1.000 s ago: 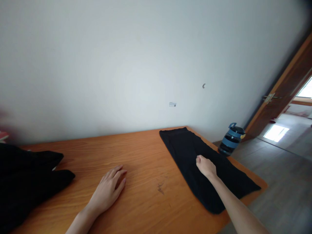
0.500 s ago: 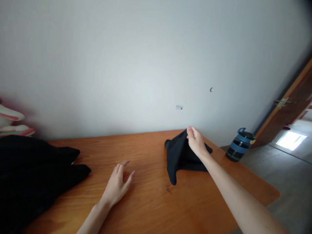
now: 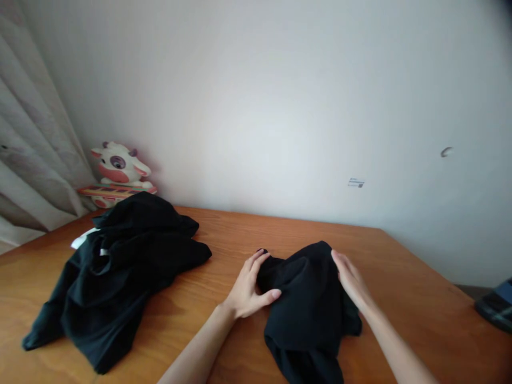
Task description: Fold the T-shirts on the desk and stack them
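Observation:
A crumpled piece of black clothing (image 3: 306, 309) lies on the wooden table in front of me, humped up in the middle. My left hand (image 3: 250, 290) rests against its left side, thumb and fingers spread, fingertips on the cloth. At the upper right edge, my right hand (image 3: 352, 280) has its fingers together on the fabric, holding it beside the raised fold; its thumb is hidden. A second black garment (image 3: 132, 256) lies heaped on the left of the table, apart from both hands, with a small white tag at its collar.
A cow-shaped toy keyboard (image 3: 120, 173) stands at the back left, partly behind the heaped garment. A curtain (image 3: 36, 133) hangs at the left. The white wall (image 3: 256, 117) rises behind the wooden table (image 3: 224, 229). A dark blue bottle (image 3: 496, 306) shows at the right edge.
The view has swung left, showing the toy and curtain. The black clothing has come nearer and bunched up. My left hand has moved from bare table onto it; my right hand has lowered.

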`<state>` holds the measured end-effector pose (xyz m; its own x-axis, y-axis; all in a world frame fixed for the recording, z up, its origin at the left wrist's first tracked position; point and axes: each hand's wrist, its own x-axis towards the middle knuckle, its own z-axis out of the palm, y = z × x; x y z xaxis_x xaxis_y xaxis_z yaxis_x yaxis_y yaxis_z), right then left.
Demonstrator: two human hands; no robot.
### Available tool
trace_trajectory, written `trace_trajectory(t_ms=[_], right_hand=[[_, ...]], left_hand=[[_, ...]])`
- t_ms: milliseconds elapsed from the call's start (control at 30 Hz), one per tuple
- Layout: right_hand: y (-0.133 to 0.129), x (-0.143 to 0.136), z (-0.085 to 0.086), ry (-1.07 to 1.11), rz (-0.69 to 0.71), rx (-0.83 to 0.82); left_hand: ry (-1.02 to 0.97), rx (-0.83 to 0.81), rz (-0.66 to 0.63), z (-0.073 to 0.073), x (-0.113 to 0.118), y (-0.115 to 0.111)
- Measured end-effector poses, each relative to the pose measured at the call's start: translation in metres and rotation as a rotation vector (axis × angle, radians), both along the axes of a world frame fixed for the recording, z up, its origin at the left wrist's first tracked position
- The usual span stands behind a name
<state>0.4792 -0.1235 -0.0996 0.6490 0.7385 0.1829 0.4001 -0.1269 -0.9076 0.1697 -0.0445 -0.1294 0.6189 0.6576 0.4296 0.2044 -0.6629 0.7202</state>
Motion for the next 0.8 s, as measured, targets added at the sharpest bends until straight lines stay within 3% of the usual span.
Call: trace_trajectory(t_ms=[100,167,267,367,467,600,700,800], right_hand=[[-0.005,-0.01,-0.039,-0.189,0.173,-0.153],[-0.003,-0.014,-0.053,-0.295,0.182,-0.165],[0.006,-0.024,-0.056,-0.339,0.108,-0.213],[0.018,-0.044,-0.049,-0.234,0.038,-0.291],[0.03,-0.062,-0.039,-0.004,0.142,-0.288],[0.038,-0.065,-0.034,0.387,0.449,-0.102],[0.038,-0.057,-0.037,0.504,0.46,-0.024],[0.035,-0.054,-0.044,0.56,0.395,0.049]], left_hand=[[0.182,0.027,-0.14,0.005,0.001,-0.005],[0.269,0.063,-0.183,0.005,0.004,-0.007],[0.32,0.072,-0.127,0.0,0.009,-0.008],[0.3,0.064,-0.062,-0.006,0.012,-0.005],[0.152,0.001,-0.022,-0.007,0.011,0.002],[-0.3,-0.319,0.232,-0.002,0.006,0.019],[-0.661,-0.683,0.311,0.0,-0.001,0.034],[-0.768,-0.858,0.26,-0.006,-0.021,0.039]])
